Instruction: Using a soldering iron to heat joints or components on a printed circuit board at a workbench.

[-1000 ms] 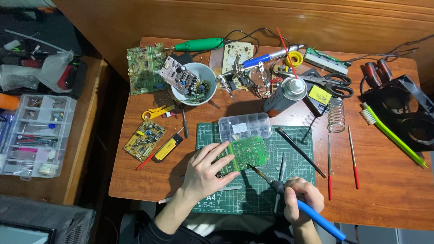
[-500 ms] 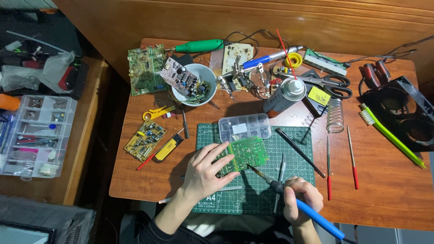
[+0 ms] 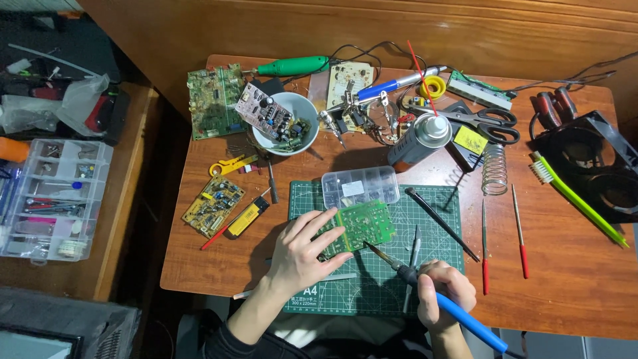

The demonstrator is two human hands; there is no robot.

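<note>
- A reddish-brown wooden bench [image 3: 551, 292] is seen from above, set against a wall of wooden panelling; a lower wooden side table [image 3: 126, 219] stands to its left.
- A green cutting mat [image 3: 438, 199] with a white grid is laid at the near middle of the bench.
- The far half of the bench is crowded: a white bowl [image 3: 302, 106] with a small circuit board propped in it, a green-handled tool [image 3: 292, 66], a grey spray can [image 3: 420, 138], black-handled scissors [image 3: 488, 121], a metal coil stand [image 3: 494, 169] and a black fan [image 3: 598, 159] at the right edge.
- A yellow circuit board [image 3: 214, 205] is placed left of the mat, and a clear plastic box [image 3: 359, 186] rests on the mat's far edge.
- A clear parts organiser [image 3: 53, 199] is kept on the side table.
- A green circuit board [image 3: 362, 223], rectangular and tilted, lies on the mat just in front of the clear box; pale solder points are visible on its face.
- The left hand [image 3: 299, 256] is spread over the board's left end, fingers pressed on it rather than closed round it.
- The right hand [image 3: 444, 294] is closed round a soldering iron [image 3: 425, 292] with a blue handle; its thin metal tip is held at the board's near right edge.
</note>
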